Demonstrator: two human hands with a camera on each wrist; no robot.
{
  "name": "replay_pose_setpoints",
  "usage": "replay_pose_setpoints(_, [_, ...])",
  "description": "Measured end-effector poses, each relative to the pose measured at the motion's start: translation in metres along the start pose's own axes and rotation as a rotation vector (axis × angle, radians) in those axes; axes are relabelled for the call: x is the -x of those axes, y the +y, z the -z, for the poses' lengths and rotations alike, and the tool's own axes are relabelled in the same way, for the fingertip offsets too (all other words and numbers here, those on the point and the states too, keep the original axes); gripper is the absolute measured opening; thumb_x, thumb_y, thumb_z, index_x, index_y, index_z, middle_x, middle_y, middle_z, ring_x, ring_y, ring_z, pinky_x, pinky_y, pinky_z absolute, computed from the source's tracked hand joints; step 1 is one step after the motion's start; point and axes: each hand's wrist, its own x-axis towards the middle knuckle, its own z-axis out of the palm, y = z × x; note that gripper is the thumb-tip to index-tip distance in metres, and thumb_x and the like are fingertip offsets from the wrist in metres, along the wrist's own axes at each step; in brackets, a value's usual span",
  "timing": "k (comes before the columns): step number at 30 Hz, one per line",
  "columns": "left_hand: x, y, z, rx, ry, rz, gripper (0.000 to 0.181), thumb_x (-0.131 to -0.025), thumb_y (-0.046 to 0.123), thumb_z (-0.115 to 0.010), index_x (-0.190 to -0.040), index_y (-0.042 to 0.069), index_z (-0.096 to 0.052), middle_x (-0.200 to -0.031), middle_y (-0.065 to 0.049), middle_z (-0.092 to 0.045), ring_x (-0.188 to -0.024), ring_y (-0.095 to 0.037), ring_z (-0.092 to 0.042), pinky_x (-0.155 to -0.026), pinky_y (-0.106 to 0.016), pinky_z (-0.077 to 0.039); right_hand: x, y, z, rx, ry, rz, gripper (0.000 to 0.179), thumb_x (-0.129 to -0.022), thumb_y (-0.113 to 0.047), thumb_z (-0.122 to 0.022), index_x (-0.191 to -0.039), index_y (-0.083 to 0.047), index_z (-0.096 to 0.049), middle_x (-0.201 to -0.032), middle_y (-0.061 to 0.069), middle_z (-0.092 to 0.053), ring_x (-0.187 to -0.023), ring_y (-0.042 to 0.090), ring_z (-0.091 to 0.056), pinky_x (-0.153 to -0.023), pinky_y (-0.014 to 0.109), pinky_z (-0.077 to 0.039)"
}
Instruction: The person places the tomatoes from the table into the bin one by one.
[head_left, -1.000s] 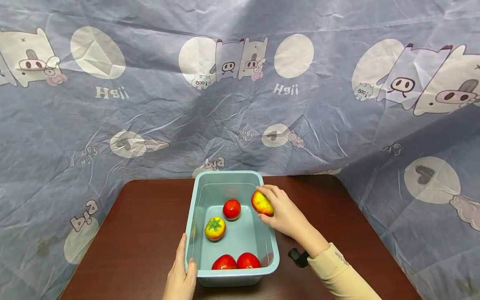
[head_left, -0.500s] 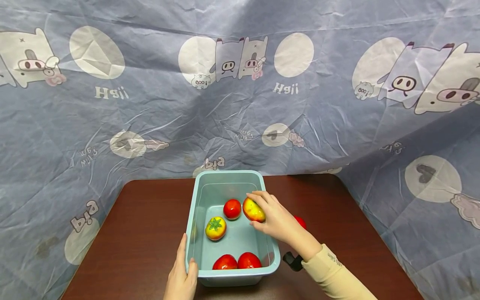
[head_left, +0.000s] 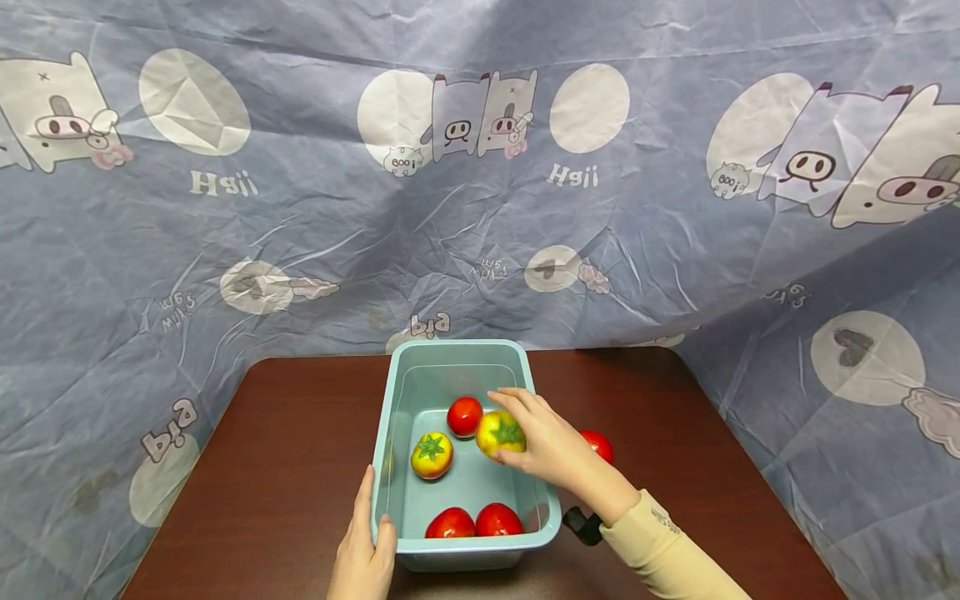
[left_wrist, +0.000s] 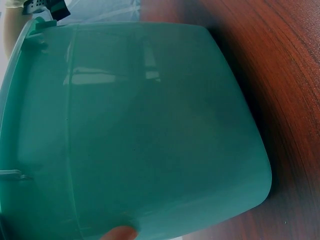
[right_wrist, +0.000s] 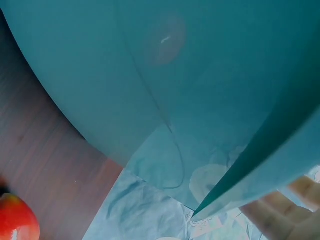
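In the head view my right hand (head_left: 543,437) reaches over the right rim of a pale blue-green plastic bin (head_left: 459,546). Its fingers and thumb are spread around a yellow tomato (head_left: 497,432) with green star-shaped leaves. A gap shows above the tomato; whether the hand still touches it is unclear. A red tomato (head_left: 465,417) and another yellow one (head_left: 432,456) lie in the bin. Two red tomatoes (head_left: 450,523) sit at its near end, partly hidden by the wall. My left hand (head_left: 363,546) rests straight fingers along the near-left corner; its thumb (left_wrist: 120,233) touches the near wall.
The bin stands on a dark reddish-brown table (head_left: 300,450). Right of it, partly behind my right forearm, lies another red tomato (head_left: 597,445). A grey-blue patterned cloth (head_left: 450,250) hangs behind the table and along both sides.
My right hand has carried the yellow tomato left over the rim and inside the bin. The tomato has turned leaves-up and sunk slightly as the fingers spread. My left hand has stayed put.
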Motion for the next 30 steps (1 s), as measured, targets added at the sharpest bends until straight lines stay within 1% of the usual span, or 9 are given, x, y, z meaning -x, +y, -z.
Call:
replay_pose_setpoints(3, [0.000,0.000,0.000,0.001,0.002,0.003,0.066,-0.095,0.012,-0.048,-0.156,0.022,-0.026,-0.146,-0.024,-0.048,-0.114,-0.040,-0.060,-0.094,-0.057,-0.047,0.001,0.002,0.000,0.010,0.005,0.014,0.066,-0.080,-0.025,-0.081,-0.139,-0.014,-0.054,-0.141,0.008,-0.051,-0.127,0.031,-0.051,-0.097,0.045,-0.052])
replay_pose_setpoints(7, [0.000,0.001,-0.001,-0.003,0.013,-0.004,0.065,-0.095,0.012,-0.049,-0.156,0.021,-0.027,-0.145,-0.025,-0.049,-0.113,-0.040,-0.061,-0.093,-0.057,-0.048,0.003,0.004,-0.001,0.027,0.036,0.036,0.059,-0.080,-0.025,-0.080,-0.134,-0.014,-0.059,-0.140,0.008,-0.053,-0.125,0.030,-0.051,-0.096,0.043,-0.052])
replay_pose_setpoints(13, [0.000,0.001,-0.001,-0.007,0.012,-0.008,0.065,-0.095,0.012,-0.049,-0.156,0.021,-0.027,-0.145,-0.024,-0.049,-0.114,-0.040,-0.060,-0.094,-0.057,-0.047,0.008,0.011,0.000,0.021,0.102,0.075,0.051,-0.082,-0.022,-0.079,-0.130,-0.014,-0.062,-0.136,0.009,-0.056,-0.125,0.028,-0.053,-0.096,0.042,-0.052])
replay_pose_setpoints(18, [0.000,0.001,-0.001,-0.005,0.011,-0.012,0.065,-0.095,0.012,-0.048,-0.156,0.021,-0.027,-0.145,-0.023,-0.049,-0.114,-0.039,-0.060,-0.095,-0.056,-0.047,0.012,0.022,0.002,0.012,0.174,0.093,0.046,-0.083,-0.019,-0.078,-0.127,-0.011,-0.064,-0.133,0.009,-0.057,-0.123,0.028,-0.054,-0.096,0.042,-0.052])
replay_pose_setpoints(21, [0.000,0.001,-0.001,-0.008,0.005,-0.012,0.065,-0.096,0.012,-0.048,-0.156,0.022,-0.026,-0.146,-0.023,-0.048,-0.116,-0.039,-0.060,-0.095,-0.056,-0.047,0.017,0.031,0.005,0.007,0.224,0.080,0.044,-0.083,-0.016,-0.077,-0.125,-0.009,-0.064,-0.131,0.010,-0.058,-0.121,0.029,-0.055,-0.097,0.044,-0.050])
replay_pose_setpoints(24, [0.000,0.001,-0.001,-0.011,-0.003,-0.006,0.065,-0.096,0.013,-0.048,-0.156,0.022,-0.025,-0.146,-0.023,-0.048,-0.116,-0.040,-0.059,-0.096,-0.057,-0.047,0.023,0.041,0.007,0.005,0.261,0.045,0.043,-0.083,-0.013,-0.076,-0.125,-0.007,-0.064,-0.130,0.012,-0.058,-0.120,0.030,-0.056,-0.096,0.047,-0.049])
replay_pose_setpoints(30, [0.000,0.001,-0.001,-0.013,0.009,-0.007,0.066,-0.095,0.011,-0.049,-0.156,0.023,-0.026,-0.146,-0.023,-0.049,-0.114,-0.040,-0.061,-0.093,-0.056,-0.048,0.037,0.062,0.005,0.017,0.270,-0.040,0.043,-0.084,-0.013,-0.074,-0.126,-0.008,-0.063,-0.130,0.013,-0.057,-0.120,0.032,-0.055,-0.094,0.050,-0.049])
